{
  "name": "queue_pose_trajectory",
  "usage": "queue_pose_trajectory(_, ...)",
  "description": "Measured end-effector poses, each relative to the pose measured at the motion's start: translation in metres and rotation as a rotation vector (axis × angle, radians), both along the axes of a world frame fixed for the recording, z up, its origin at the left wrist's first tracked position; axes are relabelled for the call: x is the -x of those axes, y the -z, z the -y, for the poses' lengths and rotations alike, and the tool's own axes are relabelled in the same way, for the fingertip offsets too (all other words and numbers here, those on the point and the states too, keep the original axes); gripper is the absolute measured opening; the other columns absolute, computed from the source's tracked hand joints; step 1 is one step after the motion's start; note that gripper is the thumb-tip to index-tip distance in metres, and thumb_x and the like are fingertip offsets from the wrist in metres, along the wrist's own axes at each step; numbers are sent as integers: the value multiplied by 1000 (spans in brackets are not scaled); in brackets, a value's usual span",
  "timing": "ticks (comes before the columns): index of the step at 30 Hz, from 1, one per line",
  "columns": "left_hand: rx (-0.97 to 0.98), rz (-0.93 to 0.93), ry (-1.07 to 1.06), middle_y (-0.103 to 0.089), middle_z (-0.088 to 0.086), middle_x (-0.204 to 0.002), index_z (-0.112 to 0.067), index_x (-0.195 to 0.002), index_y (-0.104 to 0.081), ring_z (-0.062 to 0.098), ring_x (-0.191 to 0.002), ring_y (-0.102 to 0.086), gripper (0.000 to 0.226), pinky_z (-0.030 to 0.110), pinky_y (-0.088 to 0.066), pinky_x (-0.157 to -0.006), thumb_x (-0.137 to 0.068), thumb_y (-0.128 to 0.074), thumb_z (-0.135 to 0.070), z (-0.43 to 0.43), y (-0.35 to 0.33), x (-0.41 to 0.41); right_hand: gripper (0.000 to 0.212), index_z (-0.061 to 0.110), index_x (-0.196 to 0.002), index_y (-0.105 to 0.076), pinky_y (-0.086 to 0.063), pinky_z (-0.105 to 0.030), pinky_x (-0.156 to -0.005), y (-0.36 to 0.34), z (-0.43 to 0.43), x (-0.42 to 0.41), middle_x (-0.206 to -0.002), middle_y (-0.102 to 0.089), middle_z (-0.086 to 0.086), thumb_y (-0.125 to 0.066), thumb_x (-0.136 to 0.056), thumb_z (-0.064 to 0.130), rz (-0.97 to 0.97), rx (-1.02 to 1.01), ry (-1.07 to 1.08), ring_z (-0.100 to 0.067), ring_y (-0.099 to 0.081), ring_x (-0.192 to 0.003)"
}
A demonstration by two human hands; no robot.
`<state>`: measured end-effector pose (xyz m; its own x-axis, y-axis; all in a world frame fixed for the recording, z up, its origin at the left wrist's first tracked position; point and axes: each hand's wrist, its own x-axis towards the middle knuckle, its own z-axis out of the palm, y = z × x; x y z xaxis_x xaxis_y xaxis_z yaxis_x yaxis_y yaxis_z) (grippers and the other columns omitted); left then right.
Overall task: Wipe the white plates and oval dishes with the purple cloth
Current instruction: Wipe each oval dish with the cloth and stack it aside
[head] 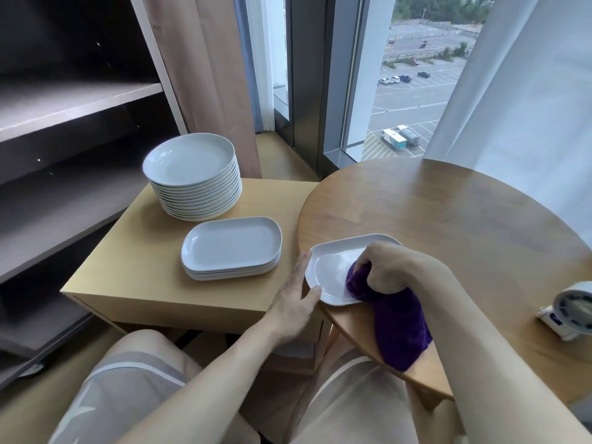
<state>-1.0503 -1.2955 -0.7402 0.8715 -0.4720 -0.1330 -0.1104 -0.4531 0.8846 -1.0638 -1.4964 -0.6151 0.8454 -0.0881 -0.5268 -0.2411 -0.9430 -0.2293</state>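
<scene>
Forearms (474, 331) reach out: right hand (394, 267) clenches the purple cloth (400, 322) on the oval dish (330, 274); left hand (294, 302), fingers (302, 262) straight, should steady its rim.

Place: looks like a lived-in room high up, apartment or hotel-ish, not a proper kitchen
Window (407, 91): tall glass, car park (413, 104) way down below
Furnishings: curtains (205, 75), round wooden tabletop (448, 219), open shelves (64, 104), low cabinet (144, 267)
</scene>
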Motion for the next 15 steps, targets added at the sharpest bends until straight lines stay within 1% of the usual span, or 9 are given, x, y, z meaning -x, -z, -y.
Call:
queue_pose_trajectory(2,20,6,-18,-8,-17,-170,-34,-163,-8,-3,-154,-6,69,32,-8,-129,-106,-45,-22,3,-1,1,38,35,-105,-76,-50,-41,-97,2,10,1,-110,-64,6,-52,-87,11,34,63,78,-26,-59,-107)
queue_pose_trajectory(3,25,13,-30,-11,-15,-169,-32,-163,-9,-1,-154,-9,69,31,-9,-128,-106,-45,-20,5,-1,2,37,33,-103,-76,-47,-42,-99,5,15,1,-109,-64,5,-52,-86,11,59,90,124,-27,-58,-105)
queue_pose_trajectory(5,26,31,-50,-15,-16,-168,-30,-163,-11,-2,-152,-13,68,22,-9,-125,-105,-44,-16,8,-1,4,35,34,-98,-75,-42,-42,-97,10,21,2,-106,-64,5,-54,-81,12,127,111,221,-27,-57,-102)
queue_pose_trajectory(7,28,39,-62,-16,-19,-165,-29,-163,-11,-7,-148,-14,69,14,-9,-119,-105,-44,-15,9,-1,6,30,35,-92,-72,-41,-40,-92,15,23,1,-103,-61,5,-57,-79,13,206,113,308,-28,-55,-100)
queue_pose_trajectory(10,41,26,-75,-18,-24,-161,-29,-163,-12,-11,-145,-15,70,7,-8,-114,-104,-45,-14,9,0,5,21,29,-94,-65,-47,-40,-88,22,25,-2,-98,-60,3,-60,-79,15,300,89,407,-28,-57,-94)
queue_pose_trajectory(12,41,18,-82,-19,-27,-157,-30,-163,-12,-12,-143,-16,71,-1,-8,-108,-103,-46,-14,8,0,4,22,25,-95,-63,-50,-39,-84,25,25,-4,-96,-60,1,-61,-77,13,340,35,445,-28,-59,-92)
queue_pose_trajectory(13,41,16,-82,-19,-27,-156,-30,-163,-12,-12,-143,-16,71,-2,-8,-107,-103,-47,-14,8,0,4,24,25,-96,-62,-51,-39,-83,27,24,-6,-97,-61,0,-61,-76,12,356,13,452,-29,-59,-92)
queue_pose_trajectory(15,44,10,-77,-18,-27,-158,-30,-164,-12,-12,-143,-16,72,2,-9,-110,-103,-47,-14,8,-2,3,29,27,-101,-62,-50,-39,-85,30,22,-7,-100,-61,0,-62,-76,13,379,-5,441,-30,-58,-96)
